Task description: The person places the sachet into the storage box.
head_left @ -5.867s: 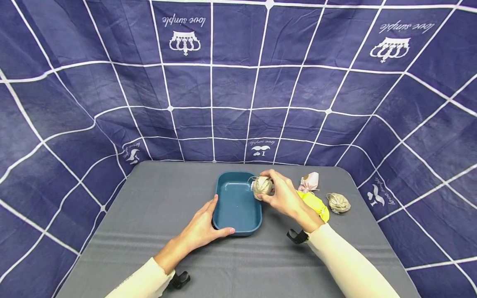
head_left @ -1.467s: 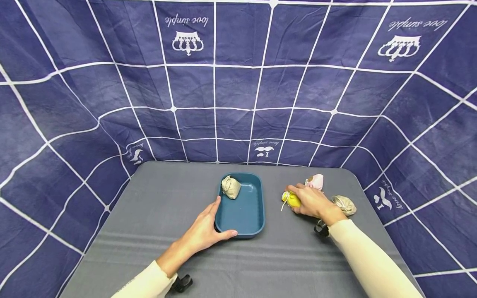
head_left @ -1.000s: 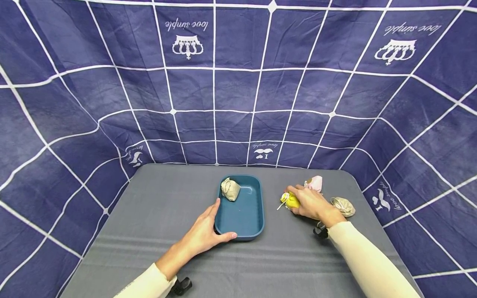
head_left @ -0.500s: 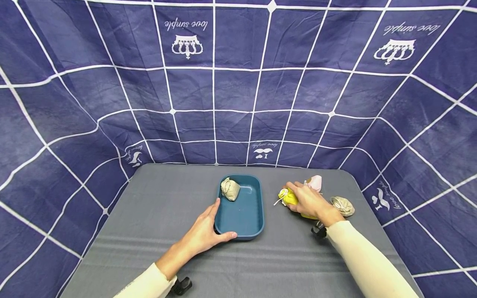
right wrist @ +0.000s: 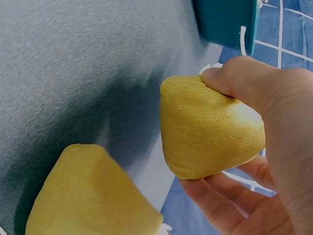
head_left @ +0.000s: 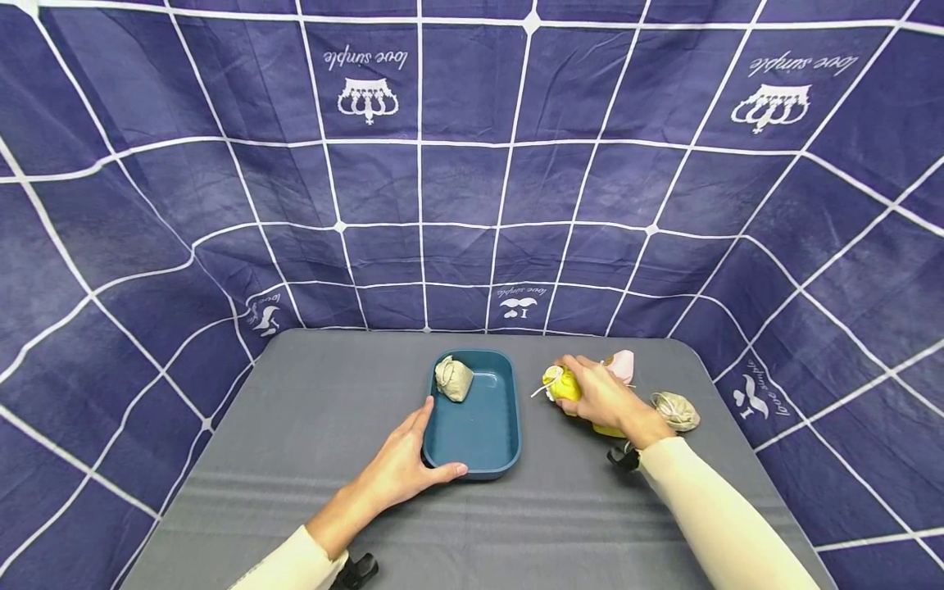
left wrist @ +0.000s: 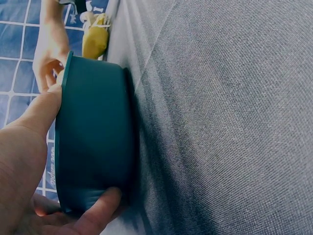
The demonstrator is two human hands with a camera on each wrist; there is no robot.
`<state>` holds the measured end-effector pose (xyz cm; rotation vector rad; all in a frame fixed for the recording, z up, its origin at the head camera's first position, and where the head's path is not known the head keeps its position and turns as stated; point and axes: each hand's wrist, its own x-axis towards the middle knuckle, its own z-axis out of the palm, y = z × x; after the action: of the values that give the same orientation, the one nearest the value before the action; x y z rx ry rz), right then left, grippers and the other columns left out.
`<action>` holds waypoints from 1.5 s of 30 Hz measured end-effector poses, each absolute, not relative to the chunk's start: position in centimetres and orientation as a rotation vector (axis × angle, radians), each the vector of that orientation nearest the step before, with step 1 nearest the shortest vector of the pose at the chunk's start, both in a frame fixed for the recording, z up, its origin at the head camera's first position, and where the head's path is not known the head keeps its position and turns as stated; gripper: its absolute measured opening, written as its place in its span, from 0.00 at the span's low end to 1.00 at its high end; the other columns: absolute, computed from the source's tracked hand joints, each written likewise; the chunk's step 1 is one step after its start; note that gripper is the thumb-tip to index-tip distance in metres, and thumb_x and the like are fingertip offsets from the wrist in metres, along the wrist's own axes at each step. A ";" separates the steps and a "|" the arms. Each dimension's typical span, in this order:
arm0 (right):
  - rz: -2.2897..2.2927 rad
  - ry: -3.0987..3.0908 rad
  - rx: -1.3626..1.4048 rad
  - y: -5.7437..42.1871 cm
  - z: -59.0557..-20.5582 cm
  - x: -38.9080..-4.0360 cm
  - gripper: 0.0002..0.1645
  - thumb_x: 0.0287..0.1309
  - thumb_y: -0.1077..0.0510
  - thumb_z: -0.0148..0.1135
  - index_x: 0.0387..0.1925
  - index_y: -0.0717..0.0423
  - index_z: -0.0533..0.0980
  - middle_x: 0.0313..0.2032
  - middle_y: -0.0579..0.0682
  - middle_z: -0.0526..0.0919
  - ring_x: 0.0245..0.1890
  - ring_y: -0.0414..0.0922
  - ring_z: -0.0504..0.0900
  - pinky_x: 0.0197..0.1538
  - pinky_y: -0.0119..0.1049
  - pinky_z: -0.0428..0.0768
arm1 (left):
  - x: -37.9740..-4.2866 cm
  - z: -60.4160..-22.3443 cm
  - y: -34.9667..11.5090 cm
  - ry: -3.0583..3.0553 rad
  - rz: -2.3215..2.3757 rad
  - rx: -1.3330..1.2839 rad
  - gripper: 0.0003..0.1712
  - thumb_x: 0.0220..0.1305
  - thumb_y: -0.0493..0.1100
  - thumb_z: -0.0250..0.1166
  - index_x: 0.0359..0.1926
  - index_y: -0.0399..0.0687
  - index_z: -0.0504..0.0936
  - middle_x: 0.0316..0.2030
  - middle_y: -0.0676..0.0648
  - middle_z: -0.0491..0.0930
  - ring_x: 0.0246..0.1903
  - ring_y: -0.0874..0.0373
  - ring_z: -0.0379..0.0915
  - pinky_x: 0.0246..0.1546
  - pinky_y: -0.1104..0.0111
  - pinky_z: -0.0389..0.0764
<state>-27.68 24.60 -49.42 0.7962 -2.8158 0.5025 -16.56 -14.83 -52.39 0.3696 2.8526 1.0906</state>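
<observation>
My right hand (head_left: 601, 397) pinches a yellow drawstring pouch (right wrist: 210, 129) between thumb and fingers, its white cord trailing to the left. In the right wrist view, a gap shows between this pouch and the grey cloth. A second yellow pouch (right wrist: 90, 196) lies on the cloth beside it, mostly covered by the hand in the head view. With fingers and thumb spread straight, my left hand (head_left: 398, 463) rests against the near left corner of a blue-green rectangular container (head_left: 472, 471). One beige pouch (head_left: 453, 379) lies in the container's far left corner.
Behind the right hand lies a pink and white pouch (head_left: 621, 365). Another beige pouch (head_left: 675, 411) lies farther right, beside the wrist. Blue gridded curtain (head_left: 465, 180) encloses the back and sides of the grey cloth-covered table (head_left: 339, 377).
A beige pouch went from my right hand into the container. The right hand then took hold of a yellow pouch and has moved it slightly left. My left hand stays at the container.
</observation>
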 end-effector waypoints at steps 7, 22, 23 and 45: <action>0.596 -2.818 0.767 23.8 -48.9 -28.0 0.38 0.58 0.55 0.89 0.67 0.55 0.81 0.50 0.55 0.90 0.41 0.49 0.88 0.47 0.51 0.91 | -16.5 -52.4 -14.7 2.860 1.084 0.383 0.80 0.59 0.70 0.89 0.93 0.33 0.56 0.86 0.28 0.68 0.85 0.31 0.71 0.83 0.39 0.76; 0.685 -2.726 0.811 21.9 -47.5 -28.6 0.36 0.59 0.57 0.89 0.66 0.55 0.81 0.51 0.56 0.91 0.44 0.52 0.89 0.50 0.51 0.91 | -16.5 -52.1 -14.6 2.865 1.061 0.360 0.79 0.60 0.69 0.89 0.93 0.33 0.56 0.86 0.27 0.68 0.85 0.31 0.70 0.83 0.39 0.76; 0.688 -2.728 0.812 21.8 -47.4 -28.7 0.36 0.59 0.57 0.88 0.66 0.55 0.81 0.51 0.56 0.91 0.44 0.52 0.89 0.50 0.51 0.91 | -16.5 -52.0 -14.6 2.865 1.059 0.360 0.79 0.60 0.69 0.89 0.93 0.34 0.55 0.86 0.27 0.68 0.85 0.31 0.70 0.83 0.38 0.76; 0.731 -2.691 0.934 16.9 -45.8 -30.5 0.34 0.61 0.54 0.87 0.66 0.53 0.81 0.50 0.54 0.89 0.46 0.50 0.87 0.50 0.45 0.88 | -16.6 -52.2 -14.5 2.873 1.040 0.363 0.79 0.59 0.70 0.88 0.93 0.33 0.56 0.86 0.27 0.68 0.84 0.30 0.71 0.84 0.38 0.75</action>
<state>-30.53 16.92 -45.80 0.9337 -2.6912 0.7306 -16.62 -14.53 -52.23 0.3627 2.8729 1.0399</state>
